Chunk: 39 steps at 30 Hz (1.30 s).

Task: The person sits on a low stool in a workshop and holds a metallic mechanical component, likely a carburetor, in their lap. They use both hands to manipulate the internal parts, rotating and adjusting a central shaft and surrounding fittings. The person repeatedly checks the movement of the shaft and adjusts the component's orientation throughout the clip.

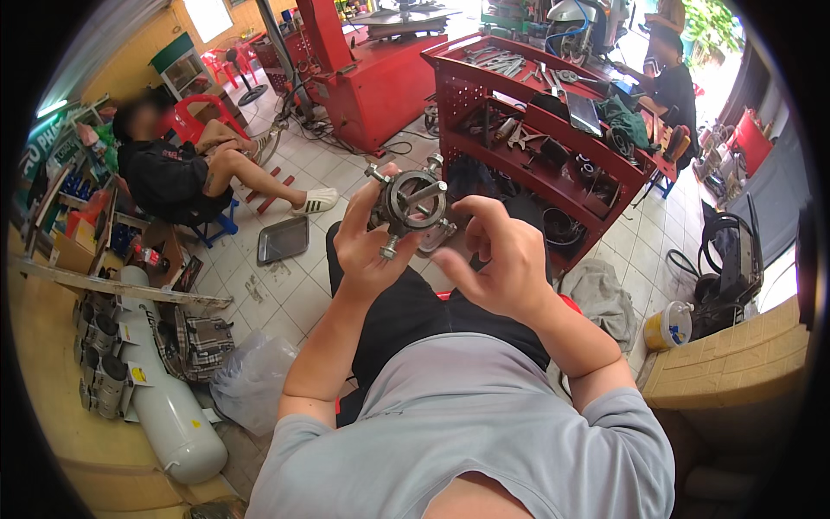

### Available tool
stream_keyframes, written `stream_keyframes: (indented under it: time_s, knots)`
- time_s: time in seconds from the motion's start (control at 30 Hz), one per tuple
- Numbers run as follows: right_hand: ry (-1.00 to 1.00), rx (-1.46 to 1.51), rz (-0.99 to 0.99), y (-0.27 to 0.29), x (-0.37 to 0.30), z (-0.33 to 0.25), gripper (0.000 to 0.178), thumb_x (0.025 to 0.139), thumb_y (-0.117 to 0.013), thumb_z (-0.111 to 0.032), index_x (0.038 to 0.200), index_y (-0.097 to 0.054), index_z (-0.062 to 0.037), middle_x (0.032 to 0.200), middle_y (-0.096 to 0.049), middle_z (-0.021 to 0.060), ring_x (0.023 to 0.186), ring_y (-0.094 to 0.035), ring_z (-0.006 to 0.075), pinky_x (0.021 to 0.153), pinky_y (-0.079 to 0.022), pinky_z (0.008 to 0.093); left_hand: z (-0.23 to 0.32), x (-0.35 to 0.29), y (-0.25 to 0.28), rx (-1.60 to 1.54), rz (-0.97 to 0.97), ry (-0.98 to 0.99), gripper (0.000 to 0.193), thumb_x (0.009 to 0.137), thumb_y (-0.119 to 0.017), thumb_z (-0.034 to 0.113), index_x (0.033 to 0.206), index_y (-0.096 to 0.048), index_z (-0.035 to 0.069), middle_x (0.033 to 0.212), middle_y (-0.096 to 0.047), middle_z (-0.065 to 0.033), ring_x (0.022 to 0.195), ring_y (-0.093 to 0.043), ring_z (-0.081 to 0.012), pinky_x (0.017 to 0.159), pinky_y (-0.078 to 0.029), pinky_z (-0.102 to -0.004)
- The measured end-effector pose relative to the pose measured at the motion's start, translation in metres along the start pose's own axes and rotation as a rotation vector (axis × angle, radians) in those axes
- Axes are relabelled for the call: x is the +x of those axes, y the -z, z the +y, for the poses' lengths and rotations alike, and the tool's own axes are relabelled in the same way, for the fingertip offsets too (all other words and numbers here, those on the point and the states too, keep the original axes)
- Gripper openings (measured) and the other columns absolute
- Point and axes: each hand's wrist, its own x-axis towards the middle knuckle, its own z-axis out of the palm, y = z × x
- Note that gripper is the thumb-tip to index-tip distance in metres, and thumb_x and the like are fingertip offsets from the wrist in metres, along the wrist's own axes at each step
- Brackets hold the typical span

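A metal ring (425,198) was grasped by the left hand (373,248) above trousers (393,320); just right, the right hand (510,257) was held released, fingers bent. Farther left, a grey tray (284,240) was laid on tiles (281,303); far right, tools (499,61) were spread on a red cart (458,85).

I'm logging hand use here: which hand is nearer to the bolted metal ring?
Left. The left hand holds the bolted metal ring at its left side; the right hand is just to its right, contact unclear.

Wrenches (503,63) lie atop the red tool cart (462,85) — a grey metal tray (284,240) sits on the tiled floor (303,298).
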Motion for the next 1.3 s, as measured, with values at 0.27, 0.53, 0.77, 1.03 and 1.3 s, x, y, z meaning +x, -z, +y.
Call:
stream_keyframes:
  time_s: [0.27, 0.53, 0.77, 1.03, 1.3]
  knots:
    - [-0.025, 0.017, 0.006, -0.002, 0.004, -0.001, 0.024, 0.087, -0.074, -0.023, 0.098, -0.061, -0.0067, 0.062, -0.059, 0.0048, 0.049, -0.058, 0.0206, 0.048, -0.043, 0.0325, -0.003, 0.005, 0.003, 0.006, -0.011, -0.042, 0.026, 0.075, -0.085, 0.005, 0.099, -0.075, -0.001, 0.134, -0.058, -0.0282, 0.111, -0.068, -0.0349, 0.089, -0.058, -0.0408]
    - [0.018, 0.025, 0.007, -0.001, 0.004, -0.001, 0.028, 0.085, -0.076, -0.022, 0.102, -0.061, -0.0067, 0.059, -0.056, 0.0032, 0.049, -0.058, 0.0202, 0.048, -0.044, 0.0319, 0.000, 0.003, 0.001, -0.001, -0.004, 0.022, 0.026, 0.067, -0.088, 0.008, 0.066, -0.064, -0.003, 0.130, -0.060, -0.0316, 0.112, -0.066, -0.0420, 0.089, -0.056, -0.0409]
    - [0.079, -0.015, 0.043, -0.008, -0.002, 0.011, 0.026, 0.085, -0.076, -0.024, 0.099, -0.062, -0.0069, 0.060, -0.057, 0.0039, 0.048, -0.058, 0.0203, 0.047, -0.043, 0.0318, 0.003, 0.005, -0.001, 0.002, -0.014, 0.026, 0.025, 0.066, -0.088, 0.007, 0.067, -0.065, -0.002, 0.129, -0.060, -0.0314, 0.113, -0.066, -0.0419, 0.089, -0.056, -0.0410]
    - [-0.006, 0.030, 0.028, -0.004, 0.000, 0.003, 0.022, 0.086, -0.075, -0.023, 0.095, -0.063, -0.0063, 0.062, -0.059, 0.0045, 0.050, -0.059, 0.0204, 0.047, -0.043, 0.0323, -0.001, 0.001, -0.001, -0.011, -0.014, -0.008, 0.025, 0.075, -0.085, 0.003, 0.098, -0.075, -0.001, 0.136, -0.057, -0.0278, 0.115, -0.066, -0.0368, 0.093, -0.057, -0.0432]
    - [-0.048, -0.007, 0.001, 0.001, 0.002, -0.005, 0.017, 0.089, -0.072, -0.020, 0.095, -0.064, -0.0065, 0.064, -0.060, 0.0049, 0.051, -0.059, 0.0215, 0.048, -0.043, 0.0329, 0.000, 0.001, -0.002, 0.000, -0.015, -0.014, 0.026, 0.073, -0.085, 0.002, 0.097, -0.075, 0.000, 0.136, -0.057, -0.0277, 0.114, -0.067, -0.0369, 0.093, -0.057, -0.0430]
